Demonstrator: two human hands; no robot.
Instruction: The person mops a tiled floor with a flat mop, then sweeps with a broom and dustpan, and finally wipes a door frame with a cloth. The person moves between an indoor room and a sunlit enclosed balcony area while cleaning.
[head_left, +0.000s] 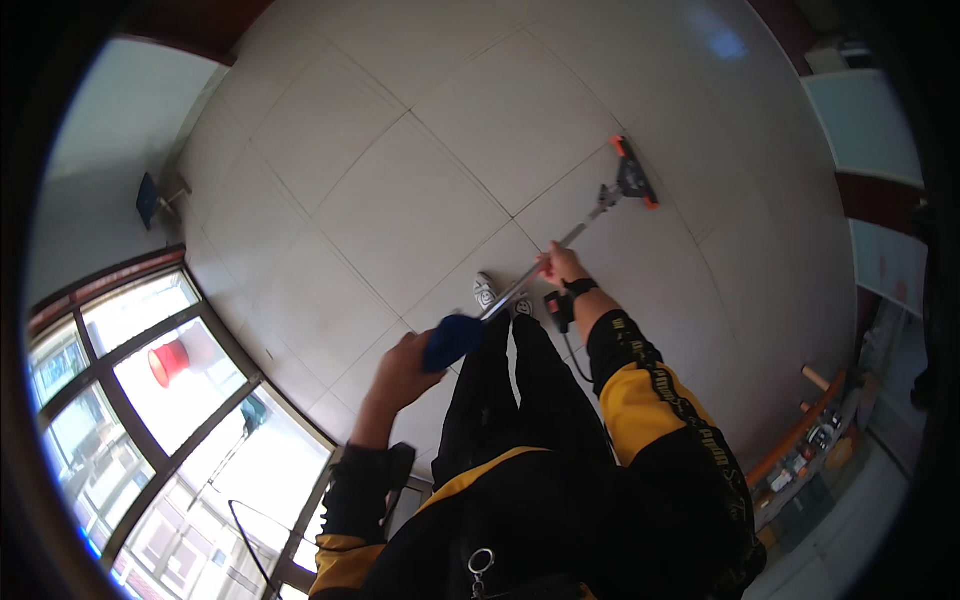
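My left hand (401, 375) grips a bunched blue cloth (454, 343) at the near end of a metal pole (517, 289). Whether the cloth is wrapped around the pole end or only pressed against it, I cannot tell. Farther along, my right hand (562, 268) is closed around the same pole. The pole slants away to the right, ending in a dark grey mop head (634, 178) with orange ends. That head is at or just above the tiled floor (420, 195); contact is unclear. Both hands are slightly blurred.
My shoes (486, 291) stand under the pole. A glazed door or window frame (161, 412) runs along the left, with a red bucket (169, 364) beyond the glass. A blue dustpan-like object (148, 201) rests by the left wall. Small items fill a wood-edged shelf (795, 435) at right.
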